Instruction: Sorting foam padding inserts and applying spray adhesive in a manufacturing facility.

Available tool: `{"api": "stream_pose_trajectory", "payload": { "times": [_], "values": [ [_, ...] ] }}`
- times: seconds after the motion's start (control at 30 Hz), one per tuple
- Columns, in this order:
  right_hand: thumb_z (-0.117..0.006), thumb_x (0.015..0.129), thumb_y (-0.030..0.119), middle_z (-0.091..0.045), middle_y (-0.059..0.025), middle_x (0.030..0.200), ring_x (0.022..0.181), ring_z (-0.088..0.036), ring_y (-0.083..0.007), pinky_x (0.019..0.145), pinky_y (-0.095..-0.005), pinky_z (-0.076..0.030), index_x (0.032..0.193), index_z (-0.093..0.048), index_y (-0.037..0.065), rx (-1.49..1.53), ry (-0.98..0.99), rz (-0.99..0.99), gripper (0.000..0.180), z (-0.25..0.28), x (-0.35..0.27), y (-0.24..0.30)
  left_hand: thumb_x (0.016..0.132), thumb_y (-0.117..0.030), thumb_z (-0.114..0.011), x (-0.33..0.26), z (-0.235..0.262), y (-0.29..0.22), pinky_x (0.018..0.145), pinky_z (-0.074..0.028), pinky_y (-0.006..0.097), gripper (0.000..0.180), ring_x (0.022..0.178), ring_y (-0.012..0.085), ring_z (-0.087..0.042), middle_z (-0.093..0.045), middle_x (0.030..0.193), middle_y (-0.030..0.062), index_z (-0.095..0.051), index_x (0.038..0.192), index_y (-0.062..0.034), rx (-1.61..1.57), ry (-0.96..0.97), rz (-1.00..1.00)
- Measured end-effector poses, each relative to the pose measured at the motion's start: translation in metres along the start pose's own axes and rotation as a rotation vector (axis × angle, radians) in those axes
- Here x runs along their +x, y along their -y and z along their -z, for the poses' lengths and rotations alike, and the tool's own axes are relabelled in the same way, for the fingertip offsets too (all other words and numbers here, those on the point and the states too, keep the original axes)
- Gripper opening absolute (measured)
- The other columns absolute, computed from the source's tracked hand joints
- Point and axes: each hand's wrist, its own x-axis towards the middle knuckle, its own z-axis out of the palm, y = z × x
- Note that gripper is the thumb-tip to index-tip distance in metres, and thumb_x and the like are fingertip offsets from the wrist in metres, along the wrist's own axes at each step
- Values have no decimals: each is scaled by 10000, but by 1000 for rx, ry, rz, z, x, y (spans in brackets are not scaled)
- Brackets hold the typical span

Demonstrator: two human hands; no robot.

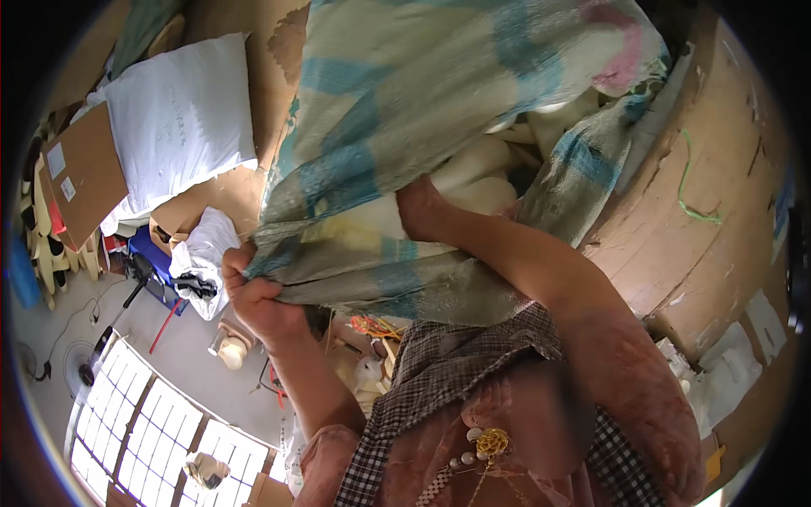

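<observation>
A large woven plastic sack (380, 110), grey-green with blue bands and a pink patch, spreads before me with its mouth open toward me. My left hand (258, 296) is closed on the left corner of its rim and pulls the fabric taut. Through the mouth reaches my right hand (421, 209), bent at the wrist; its fingers are hidden behind the sack's upper edge. Beside that hand, smooth cream-coloured rounded pieces (473, 173) lie inside the sack. Their exact kind I cannot make out.
Cardboard (701, 211) with a green string (686, 182) stands at the right. To the left are a stuffed white sack (186, 118), a brown carton (89, 173) and a white bag (207, 262). A cream foot-shaped piece (232, 346) lies on the grey floor (173, 338).
</observation>
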Motion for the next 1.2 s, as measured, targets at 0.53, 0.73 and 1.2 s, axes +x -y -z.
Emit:
{"api": "stream_pose_trajectory", "payload": {
  "times": [0.53,0.73,1.2],
  "values": [
    [-715,547,293,-457,-135,1030,1005,-430,-294,901,-402,-320,1207,-409,47,16,-331,-549,768,177,-102,-40,431,102,-360,19,-45,3,585,-358,211,273,631,145,-406,-406,672,25,-384,655,-53,223,2,-55],
    [-759,441,273,-461,-136,939,890,-461,-315,830,-416,-357,1170,-444,37,107,-878,-133,828,222,-172,-24,479,53,-424,19,-69,-5,522,-288,217,209,597,120,-350,-364,662,8,-401,653,-61,415,78,-52],
    [-673,650,120,-460,-64,1100,1018,-458,-170,850,-313,-400,1205,-359,69,592,-2194,-610,639,258,-483,75,454,58,-497,21,-118,93,442,-296,299,289,557,149,-401,-405,638,16,-522,728,-30,769,732,58]
  ]
}}
